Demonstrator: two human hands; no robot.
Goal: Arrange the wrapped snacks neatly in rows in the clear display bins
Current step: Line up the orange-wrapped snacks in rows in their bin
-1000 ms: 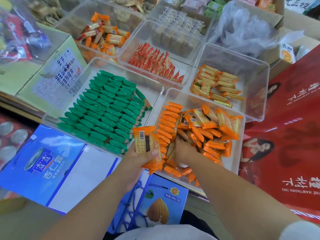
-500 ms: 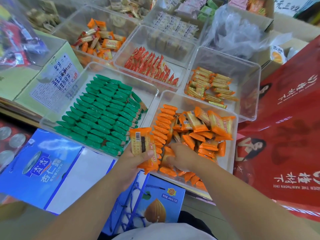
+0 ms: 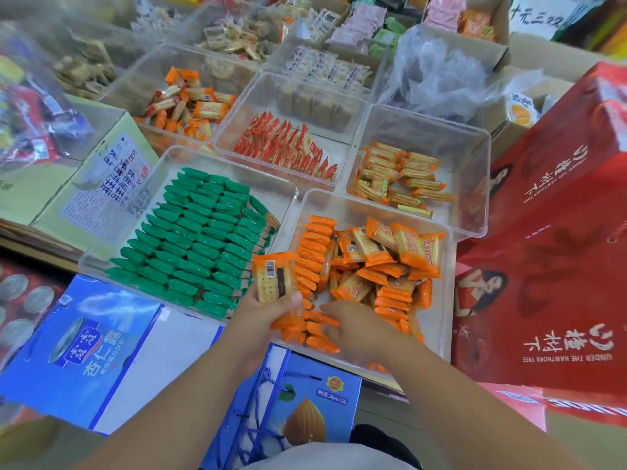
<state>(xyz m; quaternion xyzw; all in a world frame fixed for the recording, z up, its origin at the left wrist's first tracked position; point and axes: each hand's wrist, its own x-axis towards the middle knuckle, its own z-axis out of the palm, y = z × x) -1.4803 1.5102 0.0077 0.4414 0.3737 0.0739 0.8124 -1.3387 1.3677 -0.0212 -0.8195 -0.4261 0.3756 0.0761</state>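
Presently the left hand [image 3: 261,320] grips a stack of orange packets [image 3: 273,278] at seven o'clock of the clear bin [image 3: 373,203], the right hand [image 3: 353,329] lies among the near row, its fingers' hold indeterminate; packets judged light, slippery, crumbly, best pinched across flat faces.

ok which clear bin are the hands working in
The near right bin of orange cracker packs: the left hand grips a stack at its edge, the right hand is among the packs. The green-snack bin sits to its left.
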